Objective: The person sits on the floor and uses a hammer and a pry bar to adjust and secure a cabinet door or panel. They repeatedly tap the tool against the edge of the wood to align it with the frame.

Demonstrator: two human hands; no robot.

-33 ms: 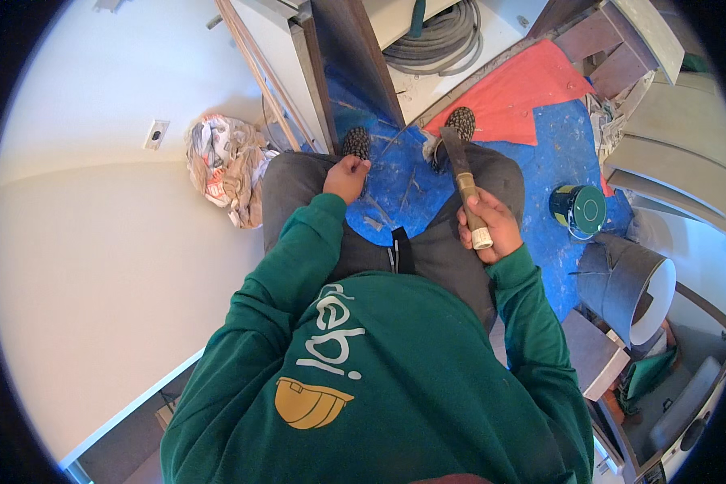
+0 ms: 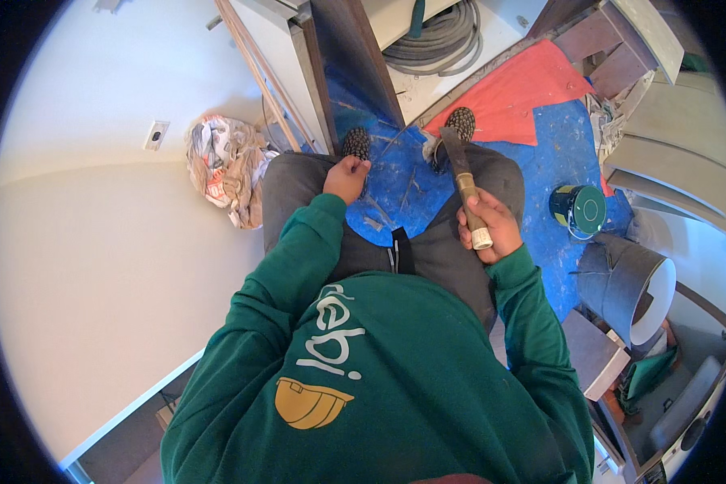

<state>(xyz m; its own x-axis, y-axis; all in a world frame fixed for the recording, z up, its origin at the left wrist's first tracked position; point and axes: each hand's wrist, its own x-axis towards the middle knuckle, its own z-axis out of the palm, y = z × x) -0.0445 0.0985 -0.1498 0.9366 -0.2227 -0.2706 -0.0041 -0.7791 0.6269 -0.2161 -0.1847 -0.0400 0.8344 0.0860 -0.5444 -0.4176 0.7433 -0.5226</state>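
As the right hand (image 2: 500, 229) holds a tool (image 2: 466, 187), the sweatshirt (image 2: 427, 363) bears lettering (image 2: 327, 369).

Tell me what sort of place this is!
It looks like a room indoors, maybe one being fixed up: a dusty blue sheet covers the floor, with a green-lidded bucket on it, and there's an outlet on the wall.

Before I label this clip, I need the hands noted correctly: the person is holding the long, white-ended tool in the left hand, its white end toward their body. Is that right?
Not quite: the head view shows the tool in the right hand, not the left. Its white end does point toward their body.
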